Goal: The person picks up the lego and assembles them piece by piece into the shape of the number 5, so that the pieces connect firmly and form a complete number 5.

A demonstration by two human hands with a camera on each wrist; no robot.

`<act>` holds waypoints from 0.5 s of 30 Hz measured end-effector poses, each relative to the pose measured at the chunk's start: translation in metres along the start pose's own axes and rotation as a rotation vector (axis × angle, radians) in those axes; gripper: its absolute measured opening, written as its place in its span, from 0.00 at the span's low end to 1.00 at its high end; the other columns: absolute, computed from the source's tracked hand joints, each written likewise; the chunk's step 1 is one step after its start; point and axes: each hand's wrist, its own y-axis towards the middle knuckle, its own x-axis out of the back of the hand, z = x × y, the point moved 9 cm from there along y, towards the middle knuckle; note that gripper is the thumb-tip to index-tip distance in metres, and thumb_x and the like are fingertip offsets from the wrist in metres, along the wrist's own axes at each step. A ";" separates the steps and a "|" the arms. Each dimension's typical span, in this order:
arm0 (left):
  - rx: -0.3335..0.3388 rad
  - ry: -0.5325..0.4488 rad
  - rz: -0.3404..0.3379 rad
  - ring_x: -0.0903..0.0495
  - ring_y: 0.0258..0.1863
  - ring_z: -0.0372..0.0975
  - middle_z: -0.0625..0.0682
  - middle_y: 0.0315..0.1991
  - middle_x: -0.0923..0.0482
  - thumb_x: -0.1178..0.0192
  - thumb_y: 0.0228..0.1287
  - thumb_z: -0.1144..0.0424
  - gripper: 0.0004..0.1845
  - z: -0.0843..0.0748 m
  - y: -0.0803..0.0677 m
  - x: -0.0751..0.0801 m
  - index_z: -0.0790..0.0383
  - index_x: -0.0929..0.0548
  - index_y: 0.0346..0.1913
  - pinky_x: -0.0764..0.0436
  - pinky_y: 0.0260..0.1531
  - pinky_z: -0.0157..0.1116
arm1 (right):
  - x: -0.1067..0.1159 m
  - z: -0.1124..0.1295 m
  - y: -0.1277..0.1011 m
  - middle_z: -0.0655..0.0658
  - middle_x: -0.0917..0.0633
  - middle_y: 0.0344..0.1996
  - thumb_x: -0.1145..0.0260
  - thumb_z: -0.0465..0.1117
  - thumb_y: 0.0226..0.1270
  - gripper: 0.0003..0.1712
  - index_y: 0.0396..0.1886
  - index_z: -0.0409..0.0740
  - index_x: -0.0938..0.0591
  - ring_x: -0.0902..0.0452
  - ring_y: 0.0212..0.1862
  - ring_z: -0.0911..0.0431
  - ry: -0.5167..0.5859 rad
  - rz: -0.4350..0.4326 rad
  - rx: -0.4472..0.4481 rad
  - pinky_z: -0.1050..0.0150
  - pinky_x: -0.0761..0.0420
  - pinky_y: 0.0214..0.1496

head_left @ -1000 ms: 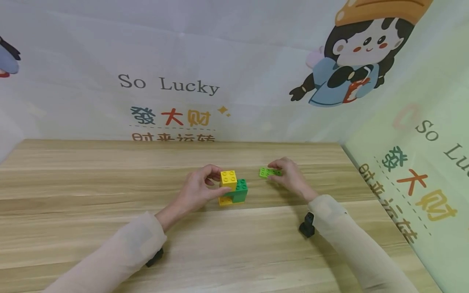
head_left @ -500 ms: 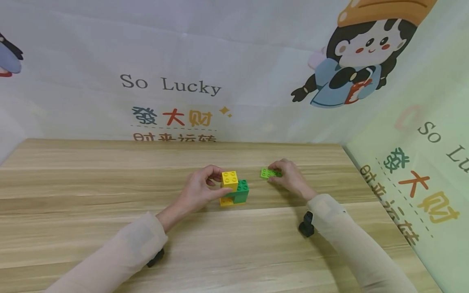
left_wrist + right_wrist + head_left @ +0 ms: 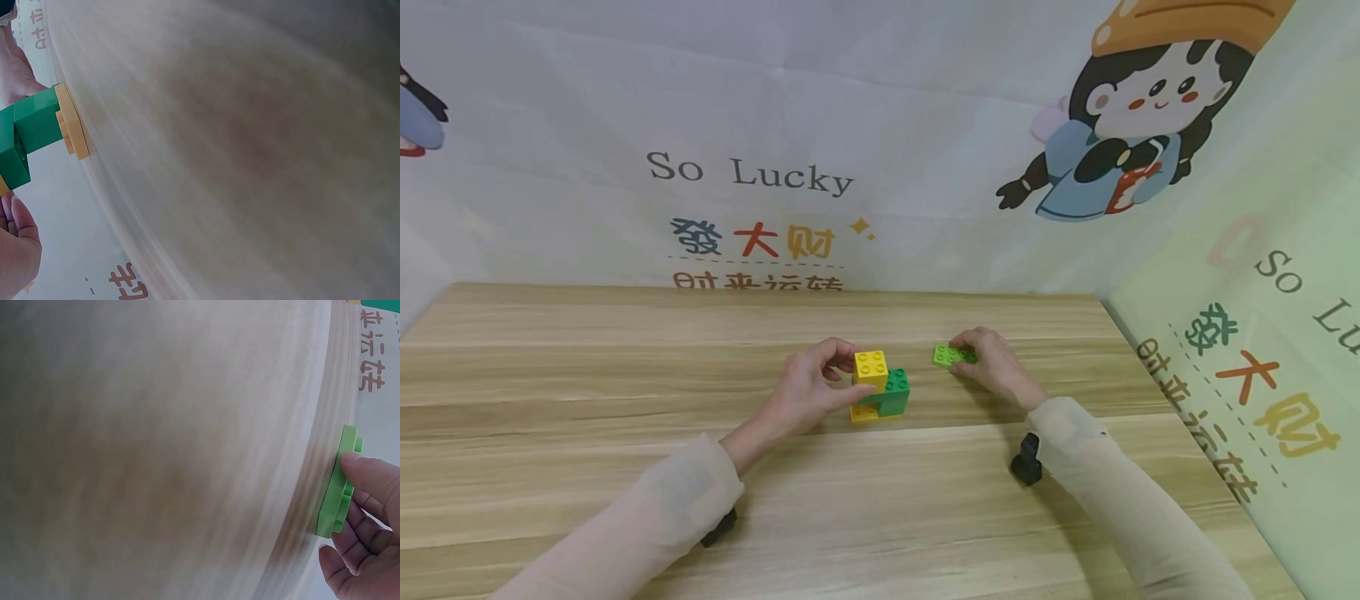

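Note:
A small stack of toy bricks stands mid-table: a yellow brick (image 3: 870, 367) on top, a dark green brick (image 3: 892, 392) beside and below it, and a flat yellow plate (image 3: 862, 412) underneath. My left hand (image 3: 808, 387) grips the yellow brick between thumb and fingers. In the left wrist view the green brick (image 3: 28, 134) and yellow plate (image 3: 72, 122) show side-on. A thin light green plate (image 3: 950, 356) lies flat to the right, and my right hand (image 3: 992, 360) pinches its right end. The right wrist view shows that plate (image 3: 340, 487) edge-on under a fingertip (image 3: 365, 472).
The wooden table (image 3: 587, 392) stretches wide on the left and toward me. Printed cloth walls (image 3: 850, 150) close the back and the right side (image 3: 1262, 350). Black wrist-camera mounts (image 3: 1026, 460) sit under both forearms.

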 end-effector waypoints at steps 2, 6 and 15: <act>-0.006 0.004 -0.003 0.20 0.40 0.43 0.55 0.41 0.18 0.28 0.49 0.65 0.21 0.000 0.000 0.000 0.66 0.22 0.45 0.20 0.38 0.34 | 0.000 0.001 0.000 0.34 0.19 0.44 0.31 0.32 0.57 0.17 0.46 0.30 0.20 0.25 0.46 0.45 -0.001 0.000 0.006 0.51 0.25 0.51; -0.016 0.008 -0.006 0.20 0.40 0.43 0.55 0.40 0.18 0.28 0.48 0.65 0.20 -0.001 0.000 0.000 0.66 0.22 0.45 0.20 0.38 0.35 | 0.000 0.003 0.000 0.35 0.18 0.41 0.31 0.31 0.56 0.16 0.44 0.29 0.20 0.25 0.44 0.46 -0.013 0.001 0.038 0.51 0.25 0.49; -0.008 0.000 -0.002 0.21 0.40 0.43 0.56 0.41 0.18 0.28 0.49 0.64 0.21 0.000 0.000 -0.001 0.67 0.22 0.45 0.20 0.39 0.36 | 0.000 0.005 0.001 0.36 0.18 0.38 0.31 0.32 0.55 0.15 0.42 0.29 0.20 0.25 0.41 0.47 -0.015 -0.011 0.054 0.52 0.25 0.46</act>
